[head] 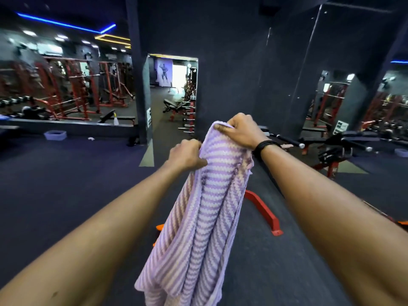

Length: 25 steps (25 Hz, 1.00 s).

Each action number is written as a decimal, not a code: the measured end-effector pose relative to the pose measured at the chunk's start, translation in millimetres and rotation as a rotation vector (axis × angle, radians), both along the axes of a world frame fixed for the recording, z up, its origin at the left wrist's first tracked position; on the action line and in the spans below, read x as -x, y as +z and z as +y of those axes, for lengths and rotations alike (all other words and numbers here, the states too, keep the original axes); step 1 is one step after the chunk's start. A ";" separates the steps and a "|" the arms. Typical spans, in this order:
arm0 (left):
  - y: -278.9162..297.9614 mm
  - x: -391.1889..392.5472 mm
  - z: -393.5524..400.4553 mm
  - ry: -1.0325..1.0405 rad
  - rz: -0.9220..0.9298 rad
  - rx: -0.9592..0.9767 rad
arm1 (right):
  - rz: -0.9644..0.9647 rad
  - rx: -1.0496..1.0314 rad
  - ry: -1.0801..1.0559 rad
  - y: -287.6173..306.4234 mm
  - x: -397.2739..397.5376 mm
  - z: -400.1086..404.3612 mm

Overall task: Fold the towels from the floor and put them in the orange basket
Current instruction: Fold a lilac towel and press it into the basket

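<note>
Both the left hand [186,154] and right hand [241,129] pinch the striped towel's [207,217] top edge; slide them apart along it to spread it flat

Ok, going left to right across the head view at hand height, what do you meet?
Lavender tub on the floor → left hand → striped towel → right hand → black wristband → bench roller pads.
</note>
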State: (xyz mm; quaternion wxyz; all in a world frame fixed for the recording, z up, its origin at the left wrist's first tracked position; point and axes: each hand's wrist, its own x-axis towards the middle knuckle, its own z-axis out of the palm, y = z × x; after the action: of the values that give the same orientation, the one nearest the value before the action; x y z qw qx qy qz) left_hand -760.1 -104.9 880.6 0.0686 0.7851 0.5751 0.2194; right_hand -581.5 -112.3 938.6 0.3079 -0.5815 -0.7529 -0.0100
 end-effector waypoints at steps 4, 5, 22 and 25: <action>-11.5 18.5 61.2 0.225 0.237 0.115 | 0.137 -0.074 -0.099 11.6 -46.5 68.0; -8.4 28.5 76.5 0.283 0.266 0.175 | 0.156 -0.081 -0.128 15.4 -59.5 85.7; 68.1 34.3 264.0 -0.159 0.052 0.136 | 0.033 0.270 0.604 -5.7 10.9 299.6; 50.3 89.4 309.3 0.037 0.410 0.403 | 0.074 0.196 0.485 -9.7 -5.7 340.0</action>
State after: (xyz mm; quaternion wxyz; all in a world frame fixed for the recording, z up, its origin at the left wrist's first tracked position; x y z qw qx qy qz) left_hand -849.5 204.4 930.9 0.1015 0.7730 0.6232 -0.0614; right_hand -575.8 227.7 928.9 0.2711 -0.4111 -0.8558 0.1584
